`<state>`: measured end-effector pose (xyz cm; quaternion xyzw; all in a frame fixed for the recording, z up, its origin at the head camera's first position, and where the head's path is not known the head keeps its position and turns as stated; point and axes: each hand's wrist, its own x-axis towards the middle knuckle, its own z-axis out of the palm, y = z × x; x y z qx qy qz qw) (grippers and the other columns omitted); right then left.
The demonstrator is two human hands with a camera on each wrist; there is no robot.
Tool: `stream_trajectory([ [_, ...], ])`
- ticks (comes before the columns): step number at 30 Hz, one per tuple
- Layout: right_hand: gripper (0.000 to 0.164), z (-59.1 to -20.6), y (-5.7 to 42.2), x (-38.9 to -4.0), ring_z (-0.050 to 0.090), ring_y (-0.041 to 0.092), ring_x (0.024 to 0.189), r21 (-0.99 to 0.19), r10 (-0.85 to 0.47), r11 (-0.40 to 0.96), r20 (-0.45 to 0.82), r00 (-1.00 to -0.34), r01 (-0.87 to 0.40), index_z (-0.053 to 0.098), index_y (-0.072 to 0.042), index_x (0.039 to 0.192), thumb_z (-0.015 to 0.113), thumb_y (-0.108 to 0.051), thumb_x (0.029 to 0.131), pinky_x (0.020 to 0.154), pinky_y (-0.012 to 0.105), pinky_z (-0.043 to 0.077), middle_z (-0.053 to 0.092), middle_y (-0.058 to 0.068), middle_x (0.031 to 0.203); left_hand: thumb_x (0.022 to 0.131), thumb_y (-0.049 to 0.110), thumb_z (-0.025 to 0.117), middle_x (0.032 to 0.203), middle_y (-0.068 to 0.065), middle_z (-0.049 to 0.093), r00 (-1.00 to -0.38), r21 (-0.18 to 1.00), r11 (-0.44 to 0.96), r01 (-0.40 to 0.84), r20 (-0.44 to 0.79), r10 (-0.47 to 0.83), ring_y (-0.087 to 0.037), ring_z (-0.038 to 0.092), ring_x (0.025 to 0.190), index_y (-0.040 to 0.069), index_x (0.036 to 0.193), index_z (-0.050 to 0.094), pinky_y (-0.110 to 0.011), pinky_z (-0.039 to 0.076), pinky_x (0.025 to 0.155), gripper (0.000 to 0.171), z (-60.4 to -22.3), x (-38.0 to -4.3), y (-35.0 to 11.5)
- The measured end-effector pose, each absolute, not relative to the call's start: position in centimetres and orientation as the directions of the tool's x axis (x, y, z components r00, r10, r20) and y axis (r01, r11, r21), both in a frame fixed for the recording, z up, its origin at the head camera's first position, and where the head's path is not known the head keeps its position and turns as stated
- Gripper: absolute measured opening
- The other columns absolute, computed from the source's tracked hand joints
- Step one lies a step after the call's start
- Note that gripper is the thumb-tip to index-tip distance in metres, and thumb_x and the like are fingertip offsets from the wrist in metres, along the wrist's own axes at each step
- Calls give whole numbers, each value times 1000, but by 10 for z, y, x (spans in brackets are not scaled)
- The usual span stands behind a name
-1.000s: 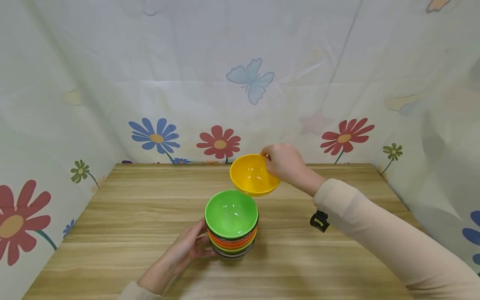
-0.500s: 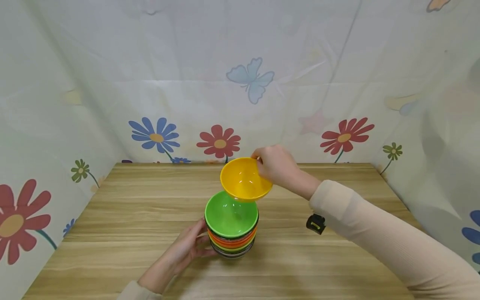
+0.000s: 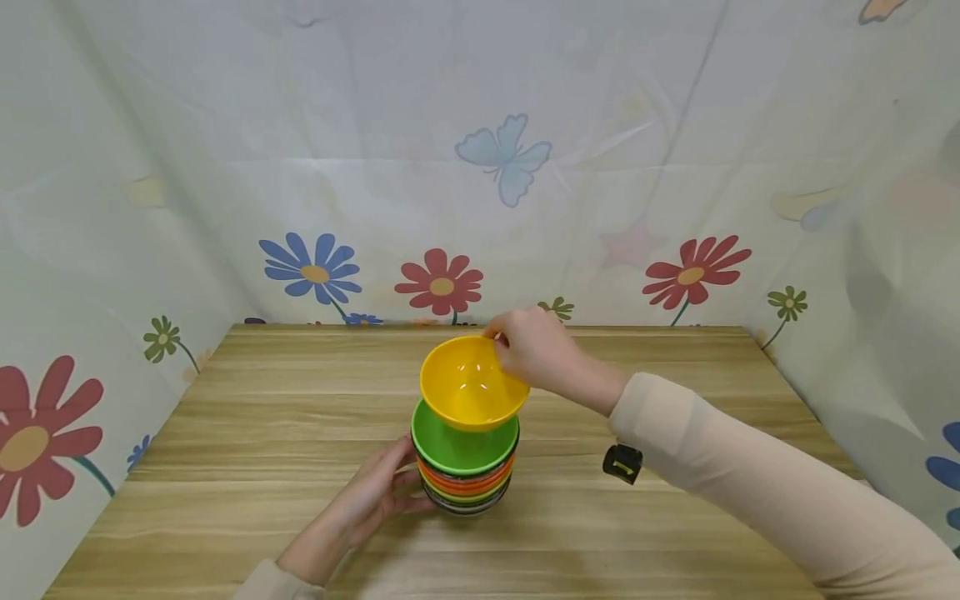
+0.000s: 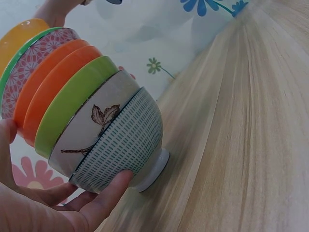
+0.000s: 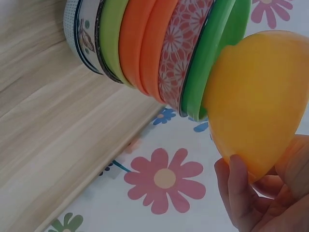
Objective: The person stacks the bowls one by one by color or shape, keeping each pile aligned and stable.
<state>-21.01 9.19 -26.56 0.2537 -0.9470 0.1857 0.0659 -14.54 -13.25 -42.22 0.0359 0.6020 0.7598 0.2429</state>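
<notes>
In the head view, my right hand pinches the rim of a yellow bowl, which is tilted above the stack. Its lower edge overlaps the green bowl on top; whether they touch, I cannot tell. The left wrist view shows, under the green one, a pink flower-patterned bowl, two orange bowls, a lime bowl, a white bowl with a leaf print and a teal-dashed bowl at the bottom. My left hand holds the stack low on its left side, fingers and thumb spread around it.
The stack stands on a wood-grain table. White curtains with printed flowers and a butterfly hang behind and at both sides. A small black device sits under the right sleeve, near the wrist.
My right hand has brought the yellow bowl leftward and down, from behind the stack's right side to over the green bowl. The left hand and the stack have stayed in place.
</notes>
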Motion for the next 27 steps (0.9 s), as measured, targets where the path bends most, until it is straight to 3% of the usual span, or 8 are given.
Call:
stream_trajectory([
  [27, 19, -283, 85, -201, 49, 16, 65, -311, -475, 783, 259, -841, -539, 74, -7, 93, 60, -3, 81, 53, 19, 41, 66, 5, 81, 92, 54, 42, 129, -15, 45, -876, 939, -134, -317, -236, 421, -24, 54, 110, 2, 136, 39, -50, 49, 87, 68, -422, -146, -133],
])
